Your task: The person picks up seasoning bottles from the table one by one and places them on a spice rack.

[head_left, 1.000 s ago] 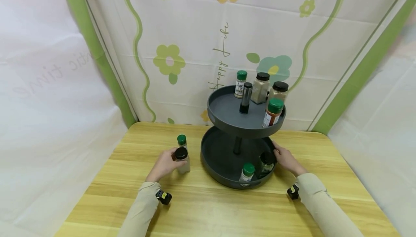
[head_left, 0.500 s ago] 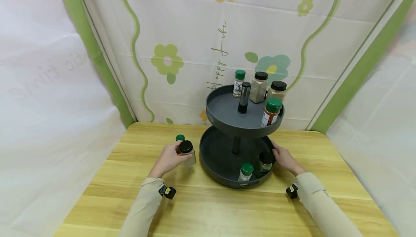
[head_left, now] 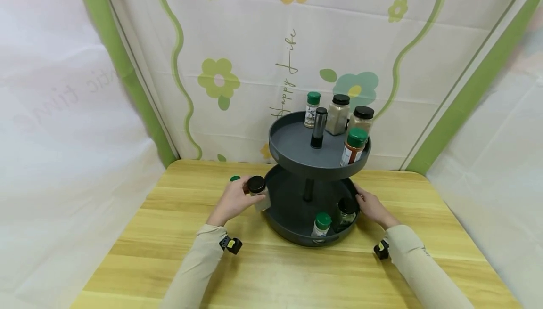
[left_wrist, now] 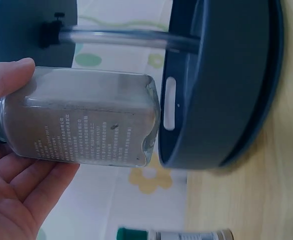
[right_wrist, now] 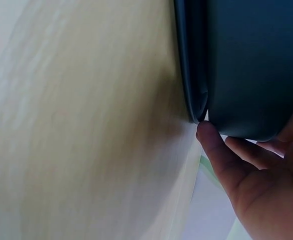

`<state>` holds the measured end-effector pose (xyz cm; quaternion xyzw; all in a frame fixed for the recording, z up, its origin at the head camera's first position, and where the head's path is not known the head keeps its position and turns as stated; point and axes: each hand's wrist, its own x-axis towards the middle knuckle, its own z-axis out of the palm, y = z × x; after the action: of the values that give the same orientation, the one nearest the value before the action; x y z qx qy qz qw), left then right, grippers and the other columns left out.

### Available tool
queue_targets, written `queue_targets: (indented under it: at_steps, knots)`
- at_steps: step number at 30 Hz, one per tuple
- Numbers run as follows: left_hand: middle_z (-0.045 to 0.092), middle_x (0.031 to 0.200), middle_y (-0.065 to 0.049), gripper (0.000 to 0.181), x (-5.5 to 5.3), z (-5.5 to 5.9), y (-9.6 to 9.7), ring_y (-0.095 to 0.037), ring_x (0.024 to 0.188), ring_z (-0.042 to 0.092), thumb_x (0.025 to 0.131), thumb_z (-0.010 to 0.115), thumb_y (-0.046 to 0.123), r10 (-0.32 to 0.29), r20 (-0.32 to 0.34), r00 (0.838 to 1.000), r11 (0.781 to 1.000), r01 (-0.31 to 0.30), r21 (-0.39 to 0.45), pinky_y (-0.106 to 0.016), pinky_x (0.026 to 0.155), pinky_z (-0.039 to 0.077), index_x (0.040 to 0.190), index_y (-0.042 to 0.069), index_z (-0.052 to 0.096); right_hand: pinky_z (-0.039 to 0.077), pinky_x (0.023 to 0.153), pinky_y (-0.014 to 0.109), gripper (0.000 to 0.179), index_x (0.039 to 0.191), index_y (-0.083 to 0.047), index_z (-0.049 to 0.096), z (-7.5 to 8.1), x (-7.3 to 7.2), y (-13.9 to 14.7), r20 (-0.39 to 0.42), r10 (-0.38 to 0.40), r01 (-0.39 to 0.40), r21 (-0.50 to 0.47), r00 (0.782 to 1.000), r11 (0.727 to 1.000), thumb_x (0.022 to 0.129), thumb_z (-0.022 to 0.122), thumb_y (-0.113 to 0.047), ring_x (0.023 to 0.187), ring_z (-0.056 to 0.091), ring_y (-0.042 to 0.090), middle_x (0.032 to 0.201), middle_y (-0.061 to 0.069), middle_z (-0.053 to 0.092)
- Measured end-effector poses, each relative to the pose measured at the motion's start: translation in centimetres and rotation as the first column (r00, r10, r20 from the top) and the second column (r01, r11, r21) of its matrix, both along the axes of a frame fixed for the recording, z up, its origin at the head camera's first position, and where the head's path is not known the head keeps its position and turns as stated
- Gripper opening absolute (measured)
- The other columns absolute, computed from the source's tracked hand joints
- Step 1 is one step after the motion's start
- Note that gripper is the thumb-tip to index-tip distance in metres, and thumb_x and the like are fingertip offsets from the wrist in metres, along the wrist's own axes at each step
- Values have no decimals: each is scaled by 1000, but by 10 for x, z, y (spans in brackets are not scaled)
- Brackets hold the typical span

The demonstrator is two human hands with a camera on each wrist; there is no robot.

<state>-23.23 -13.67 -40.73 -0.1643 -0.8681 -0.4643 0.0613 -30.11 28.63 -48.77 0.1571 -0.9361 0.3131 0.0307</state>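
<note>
My left hand (head_left: pixel 233 201) grips a clear glass spice jar (left_wrist: pixel 86 117) with a black lid, thumb on one side and fingers on the other. The jar is held up at the left rim of a dark grey two-tier turntable (head_left: pixel 285 233); in the left wrist view its base is beside the lower tray's slotted wall. My right hand (head_left: pixel 372 207) holds the right side of the lower tray, its fingers (right_wrist: pixel 214 142) at the wall and underside. A green-capped bottle (head_left: pixel 324 224) and a dark-lidded jar (head_left: pixel 347 212) stand in the lower tray's front right.
Several spice jars, among them a red-brown one with a green cap (head_left: pixel 357 137), stand on the upper tray (head_left: pixel 292 142). Another green-capped bottle (left_wrist: pixel 176 235) is on the wooden table (head_left: pixel 169 233) behind my left hand. A printed curtain (head_left: pixel 254 40) hangs behind.
My left hand has lifted the black-lidded jar off the table and carried it right to the lower tray's rim. The right hand stays at the turntable, which looks unmoved.
</note>
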Motion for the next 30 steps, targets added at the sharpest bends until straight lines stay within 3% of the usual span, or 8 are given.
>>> queue_targets:
  at_steps: [5, 12, 20, 26, 30]
  knots:
    - [64, 95, 4, 33, -3, -2, 17, -11, 89, 62, 80, 78, 28, -36, 0, 999, 999, 36, 33, -32, 73, 50, 106, 16, 63, 41, 79, 45, 46, 142, 12, 27, 0, 0, 0, -3, -2, 2, 3, 1000, 1000, 101, 36, -5, 108, 51, 40, 138, 35, 35]
    - [61, 88, 4, 41, -6, -13, 33, -13, 71, 54, 81, 76, 30, -58, -34, 998, 997, 57, -52, -28, 60, 47, 115, 13, 61, 42, 70, 41, 46, 142, 13, 27, 0, 1, -1, 2, 3, -3, -13, 1000, 1000, 100, 38, -2, 92, 53, 38, 138, 36, 34]
    - [55, 71, 3, 46, -5, -23, 46, -10, 53, 46, 83, 73, 34, -91, -29, 995, 990, 87, -107, -25, 49, 40, 119, 11, 58, 41, 74, 42, 46, 143, 12, 27, 2, 1, -1, 12, -5, 5, -13, 1000, 1000, 101, 37, -4, 99, 52, 38, 139, 35, 33]
    - [60, 80, 5, 56, -3, -31, 53, -8, 58, 52, 81, 74, 39, -89, -14, 996, 987, 87, -135, -26, 54, 45, 125, 8, 57, 41, 80, 47, 45, 142, 13, 29, 2, 0, -2, -15, -7, 7, -5, 1000, 1000, 101, 36, -5, 111, 50, 42, 138, 35, 35]
    - [60, 86, 5, 52, -2, -36, 57, -8, 64, 53, 82, 74, 38, -109, -35, 993, 983, 103, -152, -25, 57, 46, 122, 9, 58, 41, 86, 50, 45, 141, 14, 29, 1, 0, -2, -21, -5, 4, -3, 1000, 1000, 101, 36, -5, 119, 45, 46, 137, 35, 36]
